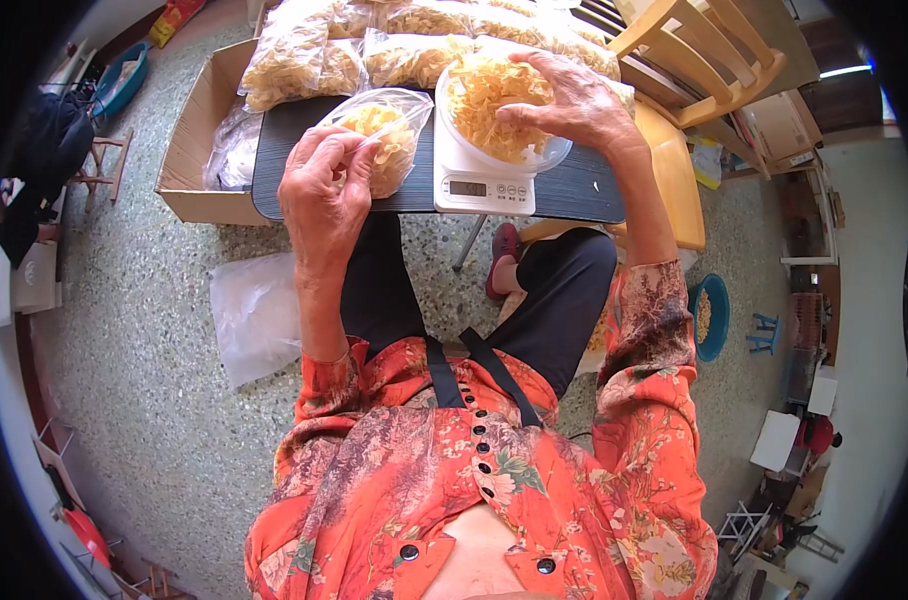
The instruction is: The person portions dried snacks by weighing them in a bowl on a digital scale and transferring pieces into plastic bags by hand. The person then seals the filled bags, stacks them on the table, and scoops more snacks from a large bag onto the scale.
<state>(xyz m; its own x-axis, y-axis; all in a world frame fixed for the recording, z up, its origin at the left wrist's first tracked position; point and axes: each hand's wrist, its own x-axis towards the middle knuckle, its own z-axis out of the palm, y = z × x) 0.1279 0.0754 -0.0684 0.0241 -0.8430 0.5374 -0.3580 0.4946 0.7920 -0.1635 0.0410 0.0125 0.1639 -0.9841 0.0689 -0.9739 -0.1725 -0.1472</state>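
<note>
My left hand (324,195) pinches the rim of a clear plastic bag (399,150) partly filled with dried yellowish flakes. The bag rests at the front of a dark table (299,150). Just right of it, a clear round bowl (549,155) heaped with the same flakes (484,100) sits on a white digital scale (484,190). Over the bowl's right side reaches my right hand (579,105), thumb and fingers apart and touching the flakes; nothing is visibly gripped. Digits on the scale's display are too small to read surely.
Several filled bags (414,58) are piled along the table's back. A cardboard box (209,150) stands at the left, a wooden chair (679,190) at the right. On the floor lie a plastic sheet (254,315) and a blue basin (714,315).
</note>
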